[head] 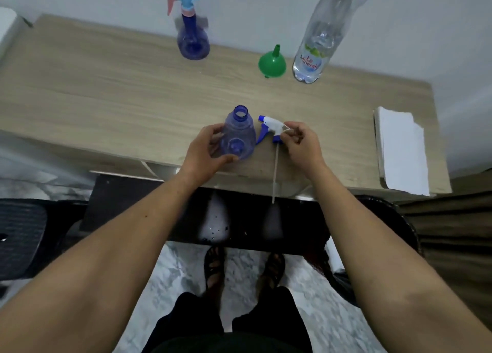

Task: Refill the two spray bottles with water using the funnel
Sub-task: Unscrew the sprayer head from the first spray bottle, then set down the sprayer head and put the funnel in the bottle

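Head view: left hand (206,150) fingers curling round uncapped translucent blue plastic spray bottle (237,137) at near bench (106,99) edge, mouth pointing away. Right hand (299,145) pinching white-and-blue trigger sprayer head (271,129), dip tube trailing toward person. Green plastic funnel (272,62) lying beyond, probably spout-up, nearer right hand, beside clear water bottle (318,38).

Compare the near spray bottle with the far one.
The near bottle is open, its white-and-blue sprayer off beside it; the far bottle has its blue-and-pink sprayer on. The left hand holds the near bottle; the far bottle stands untouched by the wall. Both are translucent blue and stand upright.
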Demonstrator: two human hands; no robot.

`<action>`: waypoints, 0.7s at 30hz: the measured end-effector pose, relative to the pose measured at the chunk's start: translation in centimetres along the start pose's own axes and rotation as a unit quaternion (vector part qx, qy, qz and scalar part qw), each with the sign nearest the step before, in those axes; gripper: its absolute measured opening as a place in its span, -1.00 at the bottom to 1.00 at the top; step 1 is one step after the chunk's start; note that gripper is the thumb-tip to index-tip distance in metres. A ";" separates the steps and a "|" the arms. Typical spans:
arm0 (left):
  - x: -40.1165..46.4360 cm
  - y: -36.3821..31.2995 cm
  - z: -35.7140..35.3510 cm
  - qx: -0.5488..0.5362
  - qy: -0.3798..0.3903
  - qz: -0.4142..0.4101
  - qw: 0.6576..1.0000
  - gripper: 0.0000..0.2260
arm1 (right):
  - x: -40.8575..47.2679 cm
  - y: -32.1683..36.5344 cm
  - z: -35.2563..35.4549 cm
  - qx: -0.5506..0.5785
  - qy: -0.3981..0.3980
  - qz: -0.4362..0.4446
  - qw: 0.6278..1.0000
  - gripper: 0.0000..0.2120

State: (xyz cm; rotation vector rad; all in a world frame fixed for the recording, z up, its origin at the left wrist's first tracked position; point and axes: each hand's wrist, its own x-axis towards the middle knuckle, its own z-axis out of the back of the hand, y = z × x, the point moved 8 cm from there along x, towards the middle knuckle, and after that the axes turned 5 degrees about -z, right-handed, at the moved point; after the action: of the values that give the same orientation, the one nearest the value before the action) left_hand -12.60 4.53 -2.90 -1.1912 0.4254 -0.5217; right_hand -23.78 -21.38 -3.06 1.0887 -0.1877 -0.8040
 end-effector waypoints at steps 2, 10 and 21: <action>0.0 0.0 0.0 -0.002 -0.001 0.000 1.000 -0.34 | 0.0 -0.4 -0.1 0.004 -0.006 0.000 1.000 -0.72; 0.1 0.1 -0.1 -0.008 0.005 -0.006 1.000 -0.32 | -0.3 -0.8 -0.3 0.004 -0.011 0.016 1.000 -0.70; -0.1 -0.3 0.0 -0.008 0.006 -0.013 1.000 -0.31 | -0.4 -0.1 0.7 0.019 -0.035 0.012 0.999 -0.76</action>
State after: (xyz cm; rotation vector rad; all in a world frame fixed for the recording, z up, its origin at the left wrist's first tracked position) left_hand -12.74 4.55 -2.56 -1.2116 0.4257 -0.5485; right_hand -24.46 -21.65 -2.77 1.0920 -0.2764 -0.8204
